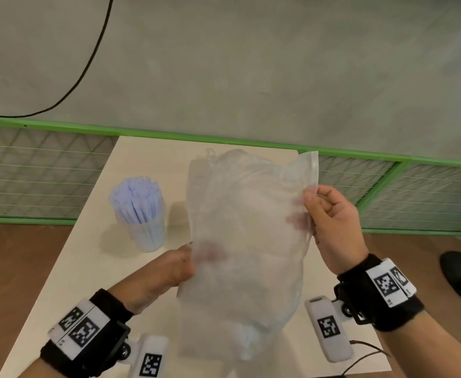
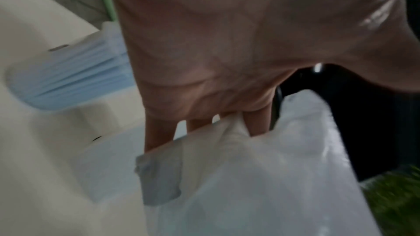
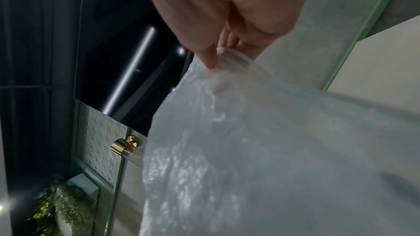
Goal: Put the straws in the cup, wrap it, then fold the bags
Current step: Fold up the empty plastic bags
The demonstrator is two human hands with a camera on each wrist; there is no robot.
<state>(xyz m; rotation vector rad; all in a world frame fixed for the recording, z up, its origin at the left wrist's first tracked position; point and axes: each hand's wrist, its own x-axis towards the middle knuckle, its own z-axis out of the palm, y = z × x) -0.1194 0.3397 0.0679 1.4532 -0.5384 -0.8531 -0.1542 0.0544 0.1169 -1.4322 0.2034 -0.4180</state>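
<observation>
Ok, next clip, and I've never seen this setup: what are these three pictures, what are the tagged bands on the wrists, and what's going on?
No machine here: a person works with bare hands, wearing one camera on the head and one on each wrist. The black bands with square printed markers hold the wrist cameras. The wide picture is the head view, looking down at a pale table. The other two look along each hand. On the table stands a clear plastic cup full of blue straws. Both hands hold up a clear plastic bag: the left hand grips its left edge, the right hand pinches its upper right edge by the seal strip. The wrist views are blurred.
</observation>
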